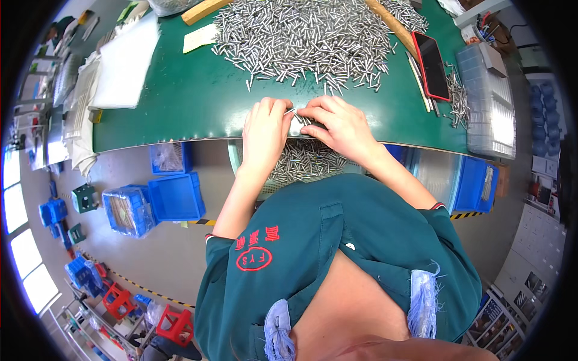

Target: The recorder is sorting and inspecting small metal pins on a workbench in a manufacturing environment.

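Observation:
A large pile of small silvery metal pins [301, 42] covers the far middle of the green table [198, 96]. At the near edge, my left hand [265, 126] is closed, its thumb and forefinger pinched at the end of a pin. My right hand [342, 125] faces it with bent fingers around a few pins [304, 119] lying between the two hands. The fingers partly hide these pins. Below the edge, close to my body, a pale green basket [233, 157] holds many more of the same pins.
Wooden bars [394, 27] flank the pile. On the right lie a red-framed phone [431, 66], slim sticks [419, 81], a small heap of pins [459, 99] and clear plastic boxes [481, 114]. White sheets [125, 63] lie on the left. Blue bins [176, 197] stand below.

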A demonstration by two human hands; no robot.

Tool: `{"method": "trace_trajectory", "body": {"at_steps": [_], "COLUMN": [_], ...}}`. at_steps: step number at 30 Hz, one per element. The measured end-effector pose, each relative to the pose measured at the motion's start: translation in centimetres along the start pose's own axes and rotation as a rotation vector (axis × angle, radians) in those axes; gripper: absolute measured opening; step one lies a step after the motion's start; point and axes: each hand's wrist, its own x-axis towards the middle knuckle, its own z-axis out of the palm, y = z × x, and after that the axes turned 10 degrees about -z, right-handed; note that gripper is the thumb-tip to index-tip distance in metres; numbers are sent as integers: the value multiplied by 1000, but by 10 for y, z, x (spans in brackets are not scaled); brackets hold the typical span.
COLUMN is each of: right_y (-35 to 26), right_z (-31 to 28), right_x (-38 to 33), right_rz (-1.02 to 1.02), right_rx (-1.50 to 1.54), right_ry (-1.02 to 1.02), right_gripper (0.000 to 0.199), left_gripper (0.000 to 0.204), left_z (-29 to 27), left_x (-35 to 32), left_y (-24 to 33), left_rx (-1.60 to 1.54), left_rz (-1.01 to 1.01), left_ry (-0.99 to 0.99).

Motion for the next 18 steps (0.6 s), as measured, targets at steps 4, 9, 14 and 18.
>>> {"method": "trace_trajectory", "body": {"at_steps": [4, 9, 14, 18], "right_y": [-2, 4, 4, -1], "right_z": [-9, -13, -10, -12], "right_x": [-3, -11, -11, -8], "right_rz": [162, 134, 107, 95], "right_rx": [100, 69, 88, 90], "right_ry": [16, 12, 19, 30], "right_gripper": [37, 27, 20, 18], "left_gripper": [16, 20, 24, 25], "left_z": [1, -9, -6, -2], "left_x": [-3, -15, -13, -13], "left_y": [0, 4, 11, 10], "left_rx": [-22, 15, -37, -26], "left_rz": [-62, -37, 37, 37], "left_ry": [9, -58, -93, -112]}}
